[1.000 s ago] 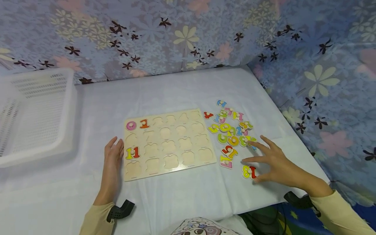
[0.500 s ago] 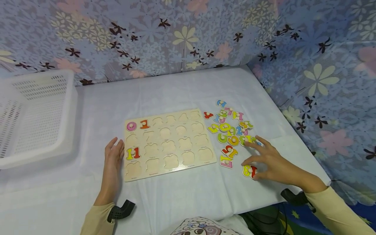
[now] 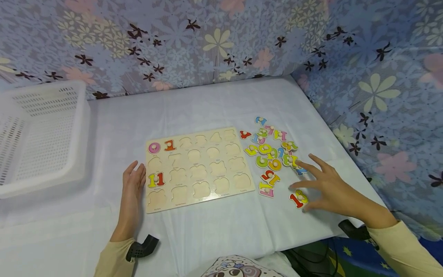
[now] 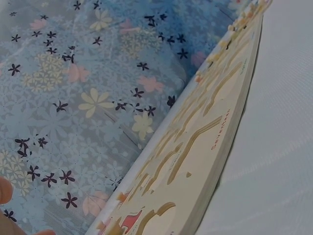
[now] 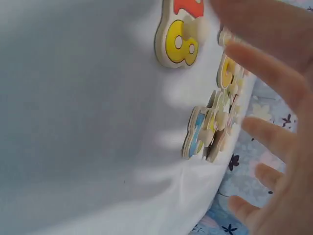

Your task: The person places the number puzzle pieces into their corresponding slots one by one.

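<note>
A wooden number puzzle board [image 3: 204,179] lies mid-table, with the pink 0 [image 3: 154,147], the red 1 [image 3: 170,145] and the 11 piece [image 3: 156,179] in their recesses. Along its left edge rests my left hand [image 3: 133,182], fingers extended. My right hand [image 3: 328,190] is spread just above the table, fingers apart. Between its thumb and index finger lies the red and yellow 18 piece [image 3: 298,199], untouched, its round knob facing up; the right wrist view shows this 18 piece [image 5: 182,43] near the fingers.
Several knobbed number pieces [image 3: 273,154] lie in a loose, partly overlapping heap right of the board. The 17 piece [image 3: 266,190] is at its near end. A white plastic basket [image 3: 81,138] stands at the left. Floral cloth [image 3: 194,46] hangs behind the table.
The right hand's fingers closed in on the 18 piece, turned it round so the red 1 faces left, and spread apart again. The left hand has stayed beside the board.
</note>
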### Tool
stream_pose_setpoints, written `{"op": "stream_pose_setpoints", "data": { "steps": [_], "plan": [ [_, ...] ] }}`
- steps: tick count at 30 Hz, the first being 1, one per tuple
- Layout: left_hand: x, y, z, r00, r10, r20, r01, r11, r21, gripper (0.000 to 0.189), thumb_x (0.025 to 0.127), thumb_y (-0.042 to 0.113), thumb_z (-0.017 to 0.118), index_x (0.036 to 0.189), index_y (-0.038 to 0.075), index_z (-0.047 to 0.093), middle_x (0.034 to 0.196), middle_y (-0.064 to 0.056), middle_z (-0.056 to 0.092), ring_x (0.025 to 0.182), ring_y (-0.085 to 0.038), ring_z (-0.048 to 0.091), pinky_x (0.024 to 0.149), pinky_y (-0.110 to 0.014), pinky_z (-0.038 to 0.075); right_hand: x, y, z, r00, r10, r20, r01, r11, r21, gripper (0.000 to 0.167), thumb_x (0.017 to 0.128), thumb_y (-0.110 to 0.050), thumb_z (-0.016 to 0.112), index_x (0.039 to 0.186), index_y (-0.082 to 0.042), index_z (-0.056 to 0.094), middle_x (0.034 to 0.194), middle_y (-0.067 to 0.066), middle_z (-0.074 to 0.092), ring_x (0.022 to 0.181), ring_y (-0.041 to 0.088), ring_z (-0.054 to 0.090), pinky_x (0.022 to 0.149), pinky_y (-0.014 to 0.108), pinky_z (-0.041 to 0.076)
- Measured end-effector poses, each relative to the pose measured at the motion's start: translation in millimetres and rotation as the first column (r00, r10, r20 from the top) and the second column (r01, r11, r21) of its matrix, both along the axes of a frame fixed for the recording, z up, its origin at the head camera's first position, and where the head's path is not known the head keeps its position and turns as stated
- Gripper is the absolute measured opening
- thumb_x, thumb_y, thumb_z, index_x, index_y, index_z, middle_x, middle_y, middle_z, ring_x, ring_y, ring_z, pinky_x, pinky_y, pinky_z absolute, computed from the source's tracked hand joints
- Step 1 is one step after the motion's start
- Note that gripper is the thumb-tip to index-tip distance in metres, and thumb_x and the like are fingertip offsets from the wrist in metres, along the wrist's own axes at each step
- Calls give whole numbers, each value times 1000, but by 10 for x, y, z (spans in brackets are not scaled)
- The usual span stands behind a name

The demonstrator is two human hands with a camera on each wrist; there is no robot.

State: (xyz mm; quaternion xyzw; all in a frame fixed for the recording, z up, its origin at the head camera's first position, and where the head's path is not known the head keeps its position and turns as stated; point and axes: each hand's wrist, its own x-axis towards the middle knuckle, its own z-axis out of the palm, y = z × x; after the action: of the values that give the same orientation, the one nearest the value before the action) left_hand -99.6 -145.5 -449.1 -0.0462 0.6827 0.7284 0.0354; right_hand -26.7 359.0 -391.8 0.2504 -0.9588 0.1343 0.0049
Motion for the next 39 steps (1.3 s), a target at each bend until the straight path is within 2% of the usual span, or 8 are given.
{"op": "stream_pose_setpoints", "data": {
  "steps": [2,6,11,17,21,26,33,39],
  "plan": [
    [-1,-5,-7,1000,7,0,-7,1000,-3,65,100,47,41,152,19,15,156,-4,19,142,-12,20,111,-19,21,-8,12,-3,998,36,46,-36,999,-8,54,58,-35,92,108,-31,75,147,16,38,144,41,3,88,78,23],
    [16,12,50,1000,9,17,-9,1000,-7,66,100,48,41,152,19,14,156,-3,19,142,-11,20,111,-20,20,-21,29,-32,996,48,72,-46,998,-34,50,58,-21,92,104,-30,77,148,14,38,144,39,2,88,78,23],
    [52,34,156,999,9,33,-9,1000,1,63,101,44,39,153,17,13,157,-4,18,142,-11,19,114,-24,16,-53,41,-44,997,55,45,-52,997,-65,46,56,-23,93,99,-28,77,148,12,39,144,39,4,90,79,22],
    [62,14,182,999,8,34,-9,1000,10,62,102,42,37,153,17,13,157,-4,17,143,-11,18,114,-25,15,-204,-146,51,999,46,-9,-46,989,-138,39,58,-24,93,92,-27,74,147,11,40,144,36,6,97,77,18],
    [40,6,173,999,9,33,-9,1000,8,62,102,43,37,153,17,14,157,-3,18,143,-11,19,114,-26,15,-412,-438,80,995,88,-41,-94,975,-201,37,60,-23,93,91,-25,73,148,8,40,144,36,7,102,72,15],
    [5,15,161,1000,-14,25,15,1000,-28,61,102,44,34,153,16,14,157,-4,18,143,-13,19,115,-30,13,-678,-939,34,980,191,-57,-199,952,-234,34,64,-32,91,92,-24,75,150,4,38,144,34,6,106,67,12],
    [-19,12,178,999,-19,49,22,998,-65,62,102,47,34,153,17,14,157,-4,20,143,-12,20,115,-29,14,-942,-1655,-77,932,354,-79,-363,915,-175,29,67,-40,88,87,-24,75,148,4,40,144,34,8,109,60,14],
    [-4,-16,177,998,-5,60,9,997,-73,63,102,47,35,153,17,15,156,-5,22,142,-12,22,115,-30,15,-1075,-2084,-130,910,411,-62,-415,906,-85,28,66,-40,88,84,-23,75,145,8,44,144,34,8,111,56,14]
  ]
}}
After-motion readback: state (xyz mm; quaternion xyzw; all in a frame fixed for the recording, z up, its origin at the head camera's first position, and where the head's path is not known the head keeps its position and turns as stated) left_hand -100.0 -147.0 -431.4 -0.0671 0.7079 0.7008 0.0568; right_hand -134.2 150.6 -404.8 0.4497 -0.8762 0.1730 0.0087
